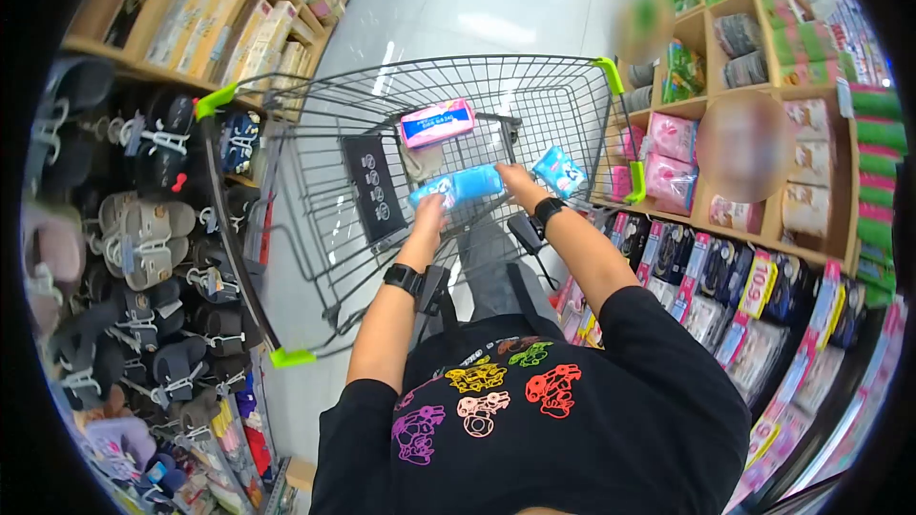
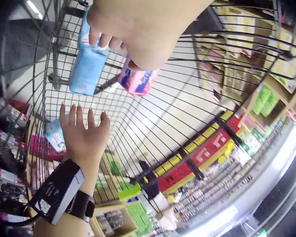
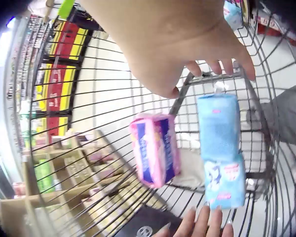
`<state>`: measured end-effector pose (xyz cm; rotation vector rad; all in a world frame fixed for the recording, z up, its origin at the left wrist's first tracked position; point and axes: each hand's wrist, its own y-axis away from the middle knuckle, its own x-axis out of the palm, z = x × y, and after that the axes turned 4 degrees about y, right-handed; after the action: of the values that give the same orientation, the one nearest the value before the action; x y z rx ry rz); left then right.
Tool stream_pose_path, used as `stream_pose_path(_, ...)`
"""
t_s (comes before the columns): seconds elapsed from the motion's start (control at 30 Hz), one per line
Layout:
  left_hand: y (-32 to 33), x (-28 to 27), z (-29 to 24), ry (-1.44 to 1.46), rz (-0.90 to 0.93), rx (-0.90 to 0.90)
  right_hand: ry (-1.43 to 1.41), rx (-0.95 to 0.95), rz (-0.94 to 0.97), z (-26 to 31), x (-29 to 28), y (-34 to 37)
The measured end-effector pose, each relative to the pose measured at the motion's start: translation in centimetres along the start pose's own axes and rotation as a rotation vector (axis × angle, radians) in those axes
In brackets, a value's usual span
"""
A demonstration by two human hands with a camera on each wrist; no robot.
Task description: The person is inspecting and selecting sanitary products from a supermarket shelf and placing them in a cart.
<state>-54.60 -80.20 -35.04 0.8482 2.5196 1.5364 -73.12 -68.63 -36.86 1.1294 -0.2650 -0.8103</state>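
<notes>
Two light blue packs (image 3: pixel 218 126), one with a cartoon print, lie end to end in the wire shopping cart (image 1: pixel 329 86). My left hand (image 1: pixel 429 217) is at the printed end, fingertips right at its edge in the right wrist view. At the other end is my right hand (image 1: pixel 518 185); the left wrist view shows its fingers (image 2: pixel 80 118) straight, spread and apart from the packs. A pink-and-blue pack (image 1: pixel 437 124) lies farther forward in the cart. Another blue printed pack (image 1: pixel 559 173) sits to the right of my right hand.
Slippers (image 1: pixel 143 238) hang on the rack at left, below shelves of boxes (image 1: pixel 258 38). Wooden shelves with pink packs (image 1: pixel 671 138) and hanging packaged goods (image 1: pixel 706 291) line the right. A pale floor (image 1: pixel 468 0) runs ahead. A black sign panel (image 1: pixel 374 186) is on the cart.
</notes>
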Motion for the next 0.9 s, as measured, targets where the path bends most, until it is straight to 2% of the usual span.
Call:
stream_pose_path(0.07, -3.1, 1.1, 0.6, -0.064, -0.006, -0.113, 0.019, 0.192, -0.042, 1.5, -1.6, -0.6)
stream_pose_path(0.1, -4.6, 1.6, 0.9, -0.083, -0.035, -0.170, 0.001, 0.243, -0.017, -1.0, -2.5, -4.9)
stream_pose_path(0.17, -8.0, 2.0, 2.4, -0.162, -0.075, -0.256, -0.074, 0.208, 0.085, -1.3, -3.1, -6.1)
stream_pose_path(0.2, -8.6, 2.3, 2.6, -0.178, -0.102, -0.274, -0.113, 0.186, 0.133, -1.9, -3.3, -6.7)
stream_pose_path(0.27, -10.2, 3.0, 2.8, -0.213, -0.154, -0.295, 0.394, -0.178, 0.403, -3.7, -4.4, -9.9)
stream_pose_path(0.37, -11.8, 2.6, 3.2, -0.214, -0.108, -0.360, -0.292, 0.502, 0.279, -3.1, 0.0, -11.1)
stream_pose_path(0.5, -11.8, 3.6, 1.9, -0.287, -0.067, -0.396, -0.370, 0.434, 0.197, -2.9, 1.0, -10.6)
stream_pose_path(0.63, -9.7, 4.5, -1.1, -0.325, 0.015, -0.390, -0.175, 0.352, 0.290, 0.7, -2.1, -8.1)
stream_pose_path(0.73, -7.5, 5.3, -2.8, -0.381, -0.005, -0.276, 0.150, 0.210, 0.224, 4.5, -3.3, -6.7)
stream_pose_path(0.77, -6.7, 5.3, -3.3, -0.364, 0.016, -0.201, 0.274, 0.106, 0.295, 6.0, -4.1, -5.6)
stream_pose_path(0.87, -2.0, 6.7, -6.7, -0.394, 0.175, 0.095, 0.362, -0.063, 0.351, 8.9, -5.0, -1.4)
stream_pose_path(0.9, -0.1, 6.9, -7.8, -0.434, 0.298, 0.196, 0.430, -0.128, 0.335, 10.1, -5.6, 1.4)
